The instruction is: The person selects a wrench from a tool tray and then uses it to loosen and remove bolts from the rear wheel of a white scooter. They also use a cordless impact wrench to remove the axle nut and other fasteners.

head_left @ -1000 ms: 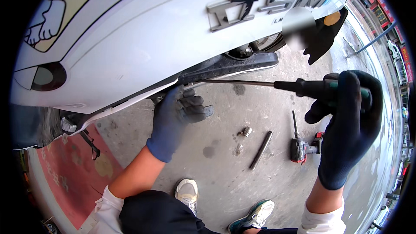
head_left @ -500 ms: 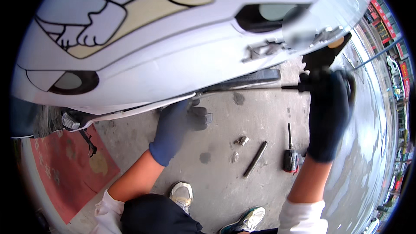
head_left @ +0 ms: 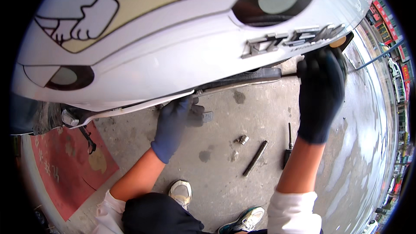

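Note:
A white vehicle body panel [head_left: 173, 52] with a cartoon outline and a silver emblem [head_left: 290, 39] fills the upper view. My left hand [head_left: 175, 115], in a dark blue glove, is closed with curled fingers just under the panel's lower edge; what they hold, if anything, is hidden. A small grey ridged piece [head_left: 207, 116] sticks out beside its fingers. My right hand [head_left: 323, 91], gloved too, is wrapped round a dark tool at the panel's right end. The tool's thin shaft [head_left: 290, 75] points left toward a black bar [head_left: 247, 78] under the panel. The hand covers most of the tool.
On the concrete floor lie a metal rod [head_left: 255, 159], a small metal fitting [head_left: 242, 139] and a power driver with a long bit [head_left: 290, 136], partly behind my right forearm. A red mat [head_left: 71, 169] lies at left, near a black stand [head_left: 90, 143]. Wet ground stretches at right.
My right hand has moved up and slightly left with the tool, bringing it closer to the panel and the black bar. My left hand stays nearly in place.

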{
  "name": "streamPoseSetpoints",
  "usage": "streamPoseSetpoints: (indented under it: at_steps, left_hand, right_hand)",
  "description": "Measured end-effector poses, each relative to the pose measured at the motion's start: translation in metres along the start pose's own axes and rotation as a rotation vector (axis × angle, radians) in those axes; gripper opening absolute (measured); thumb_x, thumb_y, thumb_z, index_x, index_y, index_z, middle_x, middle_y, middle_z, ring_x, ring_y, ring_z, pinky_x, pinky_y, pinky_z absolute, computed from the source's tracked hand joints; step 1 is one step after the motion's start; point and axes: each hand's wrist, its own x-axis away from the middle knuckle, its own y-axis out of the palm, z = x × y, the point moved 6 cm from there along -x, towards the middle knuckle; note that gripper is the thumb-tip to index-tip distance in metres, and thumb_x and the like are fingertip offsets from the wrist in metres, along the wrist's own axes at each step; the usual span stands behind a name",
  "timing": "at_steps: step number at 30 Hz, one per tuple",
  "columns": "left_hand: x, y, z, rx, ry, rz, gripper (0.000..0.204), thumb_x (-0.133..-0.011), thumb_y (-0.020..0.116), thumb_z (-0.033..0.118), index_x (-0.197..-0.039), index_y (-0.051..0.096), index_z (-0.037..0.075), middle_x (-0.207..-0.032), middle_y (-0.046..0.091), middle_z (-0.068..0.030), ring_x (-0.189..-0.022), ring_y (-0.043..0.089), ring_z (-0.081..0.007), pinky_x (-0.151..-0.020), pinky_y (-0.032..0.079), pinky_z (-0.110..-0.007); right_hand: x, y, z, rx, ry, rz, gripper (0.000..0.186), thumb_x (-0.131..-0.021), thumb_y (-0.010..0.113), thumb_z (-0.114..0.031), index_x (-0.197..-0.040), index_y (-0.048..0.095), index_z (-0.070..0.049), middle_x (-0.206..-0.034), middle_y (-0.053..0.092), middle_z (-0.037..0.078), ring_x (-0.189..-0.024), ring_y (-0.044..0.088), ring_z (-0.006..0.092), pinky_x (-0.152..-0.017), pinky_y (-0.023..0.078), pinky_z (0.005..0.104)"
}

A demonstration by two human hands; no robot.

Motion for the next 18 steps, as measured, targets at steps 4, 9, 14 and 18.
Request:
streamPoseSetpoints:
  at_steps: [4,9,14,18]
  left_hand:
    - [0.002,0.000,0.002,-0.012,-0.018,-0.008,0.045,-0.100,0.050,0.040,-0.111,0.060,-0.003,-0.087,0.069,-0.0135,-0.071,0.068,-0.0193,-0.064,0.059,-0.034]
    - [0.000,0.007,0.000,0.014,-0.025,-0.022,0.045,-0.100,0.049,0.039,-0.110,0.060,-0.004,-0.087,0.069,-0.0135,-0.071,0.068,-0.0192,-0.064,0.059,-0.034]
    - [0.004,0.003,0.004,-0.022,-0.032,0.019,0.044,-0.101,0.049,0.038,-0.110,0.060,-0.004,-0.089,0.069,-0.0146,-0.072,0.068,-0.0199,-0.064,0.060,-0.034]
    - [0.000,0.014,0.002,-0.006,-0.008,-0.047,0.044,-0.101,0.049,0.038,-0.114,0.058,-0.003,-0.091,0.069,-0.0149,-0.074,0.069,-0.0200,-0.064,0.060,-0.034]
  right_hand:
    - [0.030,0.003,-0.048,-0.816,0.188,0.194,0.010,-0.096,0.051,-0.005,-0.100,0.054,0.003,-0.075,0.054,0.010,-0.058,0.049,0.0172,-0.059,0.050,0.0367]
    - [-0.013,0.001,0.024,-0.476,0.269,0.175,0.009,-0.093,0.054,-0.002,-0.096,0.062,0.002,-0.082,0.063,0.008,-0.070,0.061,0.0152,-0.064,0.053,0.0254]
    - [-0.033,0.030,0.014,0.957,-0.586,-0.173,0.010,-0.079,0.070,-0.009,-0.087,0.067,-0.004,-0.087,0.068,0.012,-0.082,0.065,0.0296,-0.073,0.052,0.0369]
    - [-0.060,0.015,0.108,0.558,-0.229,-0.259,0.016,-0.089,0.063,-0.018,-0.099,0.057,-0.008,-0.093,0.063,0.006,-0.084,0.062,0.0233,-0.074,0.053,0.0367]
